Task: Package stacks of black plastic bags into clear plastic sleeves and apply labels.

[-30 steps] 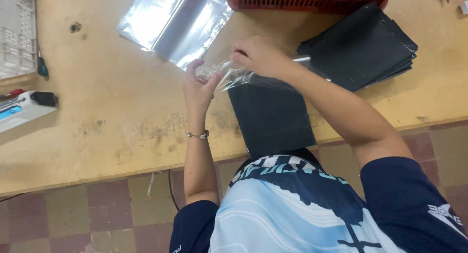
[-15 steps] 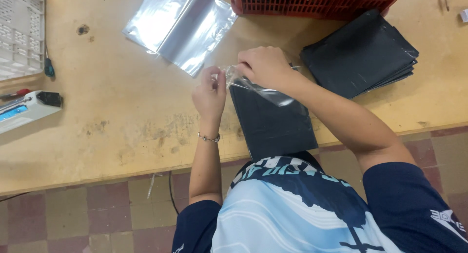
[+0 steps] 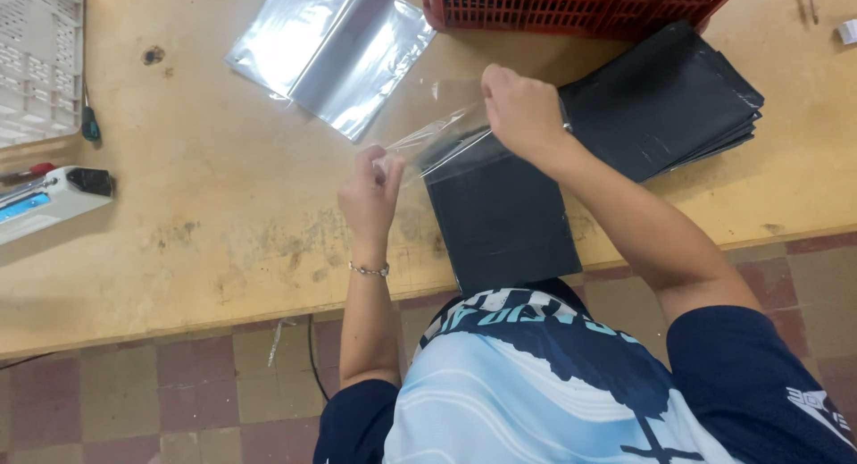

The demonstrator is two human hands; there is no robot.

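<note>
My left hand (image 3: pixel 370 196) pinches the near corner of a clear plastic bag (image 3: pixel 437 138). My right hand (image 3: pixel 522 111) grips the bag's far edge, stretching it open above the wooden table (image 3: pixel 205 232). A flat black square piece (image 3: pixel 500 214) sits under the bag at the table's front edge, its upper end at the bag's mouth. Whether it is partly inside the bag I cannot tell.
A stack of black flat pieces (image 3: pixel 669 102) lies to the right. A pile of clear bags (image 3: pixel 335 44) lies at the back, beside a red plastic basket (image 3: pixel 580 4). At the left are a white tray (image 3: pixel 40 62), a screwdriver (image 3: pixel 89 120) and a white hand tool (image 3: pixel 49 200).
My hands have moved apart, spreading the clear bag wider over the black piece. The right hand went up and right, the left hand down and left.
</note>
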